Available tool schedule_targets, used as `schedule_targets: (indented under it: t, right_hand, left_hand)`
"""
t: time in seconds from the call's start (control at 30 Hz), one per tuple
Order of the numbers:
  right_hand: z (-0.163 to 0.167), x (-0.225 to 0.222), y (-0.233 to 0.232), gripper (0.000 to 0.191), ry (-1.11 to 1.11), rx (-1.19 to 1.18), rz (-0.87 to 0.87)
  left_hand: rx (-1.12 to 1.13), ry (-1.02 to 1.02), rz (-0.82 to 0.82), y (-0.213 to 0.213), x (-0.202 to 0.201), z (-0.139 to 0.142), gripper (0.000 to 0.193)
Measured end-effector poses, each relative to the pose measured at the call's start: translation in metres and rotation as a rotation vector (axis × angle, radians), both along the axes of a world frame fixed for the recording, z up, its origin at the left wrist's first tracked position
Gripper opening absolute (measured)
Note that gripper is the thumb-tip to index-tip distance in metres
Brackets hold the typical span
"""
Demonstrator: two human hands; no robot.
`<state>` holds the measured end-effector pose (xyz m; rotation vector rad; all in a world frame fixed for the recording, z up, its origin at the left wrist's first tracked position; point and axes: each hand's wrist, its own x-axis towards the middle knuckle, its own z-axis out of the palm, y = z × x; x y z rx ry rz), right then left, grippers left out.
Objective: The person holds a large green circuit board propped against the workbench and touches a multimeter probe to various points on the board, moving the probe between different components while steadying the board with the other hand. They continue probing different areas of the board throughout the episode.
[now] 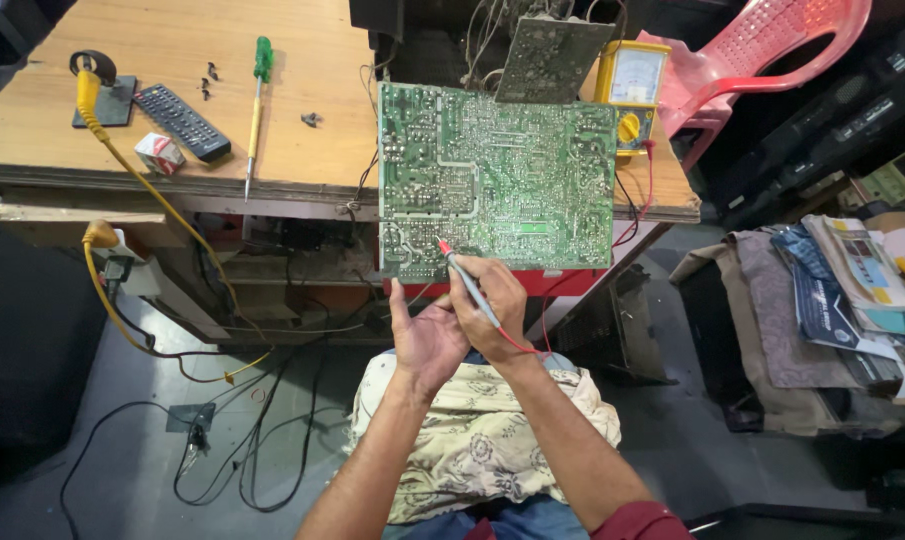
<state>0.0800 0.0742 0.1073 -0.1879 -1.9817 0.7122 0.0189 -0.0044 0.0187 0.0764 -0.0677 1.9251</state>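
Landmark for all positions: the green circuit board (497, 180), lying solder side up and overhanging the front edge of the wooden workbench (172, 110).

Far left of the board, on the bench: a yellow-handled tool on a dark pad (100, 95), with a yellow cable (152, 195) trailing off the bench edge. Next toward the board: a small red and white box (159, 153), a black remote control (182, 122), a few loose dark screws (209, 80), then a green-handled screwdriver (257, 110) lying lengthwise. One more small dark part (311, 119) sits just left of the board.

Below the board's lower left corner: the left hand (427, 340), palm turned up, fingers loosely spread and half curled. It grips nothing. Its fingertips lie close to the board's lower edge; whether they touch it cannot be told.

Just right of that hand, under the board's lower edge: the right hand (492, 310), fingers closed in a pen grip around a grey test probe (469, 283). The probe's red tip rests against the board near its lower edge, left of centre. A red lead (520, 345) runs from the probe past the wrist.

Behind the board's upper right corner: a yellow analogue meter (629, 85), touching or overlapped by the board. A second, darker board (550, 55) stands tilted just behind.

Well right of the board: a pink plastic chair (762, 50), and lower down a stack of papers (862, 290).
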Motion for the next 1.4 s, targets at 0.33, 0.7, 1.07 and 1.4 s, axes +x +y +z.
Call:
schedule_targets:
  t: [0.33,0.7,1.07,1.4]
  right_hand:
    - [0.001,0.000,0.000,0.023,-0.008,0.098,0.024]
    - [0.002,-0.001,-0.001,0.023,-0.013,0.108,0.019]
    - [0.001,-0.003,-0.001,0.023,-0.013,0.102,0.013]
    - [0.002,-0.003,-0.003,0.022,-0.007,0.128,-0.017]
  left_hand:
    - [-0.053,-0.006,0.025,-0.001,0.002,0.000,0.109]
    - [-0.076,-0.005,0.028,-0.001,0.001,0.000,0.106]
    - [-0.126,0.029,0.040,-0.003,0.001,0.008,0.108]
    - [-0.143,0.021,0.039,-0.005,0.001,0.010,0.105]
